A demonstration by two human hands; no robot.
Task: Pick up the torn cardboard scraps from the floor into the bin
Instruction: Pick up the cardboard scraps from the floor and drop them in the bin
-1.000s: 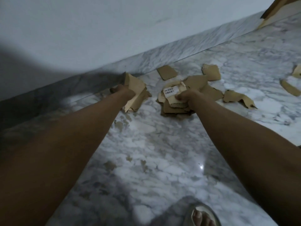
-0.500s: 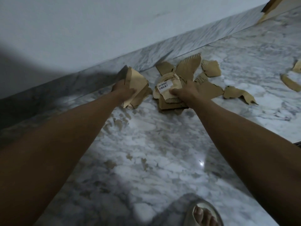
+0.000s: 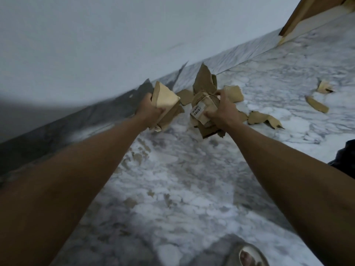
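My left hand (image 3: pixel 148 110) grips a small bundle of brown cardboard scraps (image 3: pixel 166 101), held off the marble floor. My right hand (image 3: pixel 223 111) is closed around a thicker stack of scraps (image 3: pixel 204 110) with a white barcode label (image 3: pixel 197 110) on its front; one tall piece (image 3: pixel 203 79) sticks up from it. More scraps lie on the floor: one behind the stack (image 3: pixel 185 96), one by my right wrist (image 3: pixel 258 118), two further right (image 3: pixel 317 104) (image 3: pixel 324 87). No bin is in view.
A white wall with a marble skirting (image 3: pixel 107 116) runs diagonally behind my hands. A wooden door frame (image 3: pixel 299 18) stands at the top right. My sandalled foot (image 3: pixel 247 256) is at the bottom edge. Dark cloth (image 3: pixel 345 156) shows at the right edge.
My right hand has closed around the labelled stack and lifted it off the floor. My left hand has risen a little with its bundle.
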